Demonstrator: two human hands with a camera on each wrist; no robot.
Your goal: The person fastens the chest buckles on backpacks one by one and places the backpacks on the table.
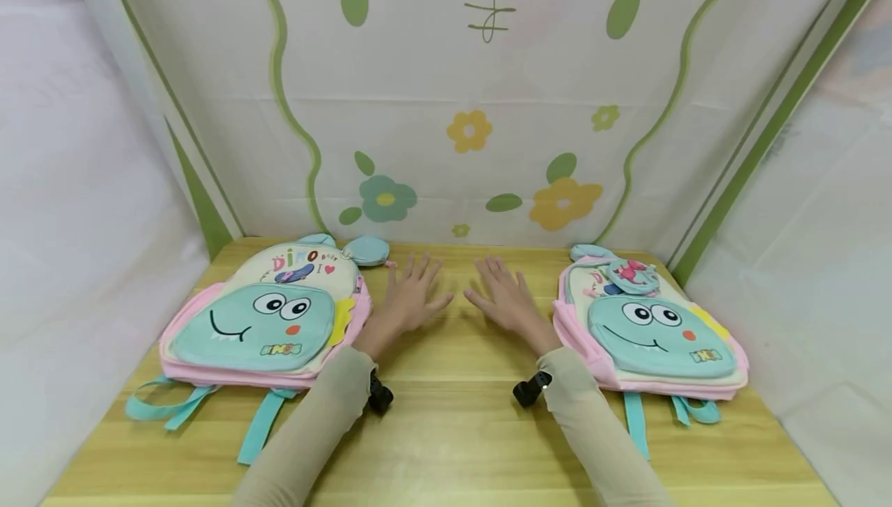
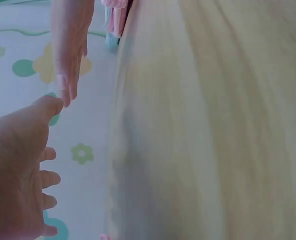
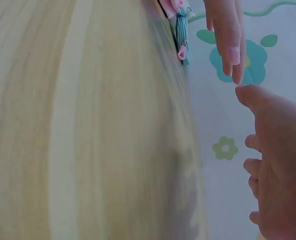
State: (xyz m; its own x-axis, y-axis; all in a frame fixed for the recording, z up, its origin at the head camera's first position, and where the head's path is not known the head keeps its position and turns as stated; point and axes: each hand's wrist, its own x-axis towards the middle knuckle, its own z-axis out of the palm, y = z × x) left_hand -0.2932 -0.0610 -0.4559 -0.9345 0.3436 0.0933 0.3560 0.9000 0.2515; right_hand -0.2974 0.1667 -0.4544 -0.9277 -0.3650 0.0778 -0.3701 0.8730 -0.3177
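Note:
Both hands hold nothing, fingers spread and palms facing down over the wooden table (image 1: pixel 453 445). My left hand (image 1: pixel 409 298) is beside the right edge of a child's backpack (image 1: pixel 261 325) with a blue dinosaur face, cream top and pink sides. To the left of a second, similar backpack (image 1: pixel 662 333) is my right hand (image 1: pixel 507 298). A small round blue pouch (image 1: pixel 367 250) sticks out at the first backpack's top; a round pouch with a pink dinosaur (image 1: pixel 632 275) lies on the second. In the left wrist view, the left hand (image 2: pixel 18 165) has its thumb and fingers apart.
Turquoise straps (image 1: pixel 265 426) trail from the left backpack toward the front, and more straps (image 1: pixel 636 423) from the right one. A white curtain (image 1: pixel 467 66) with flowers and green lines hangs behind the table; white fabric (image 1: pixel 77 220) hangs at both sides.

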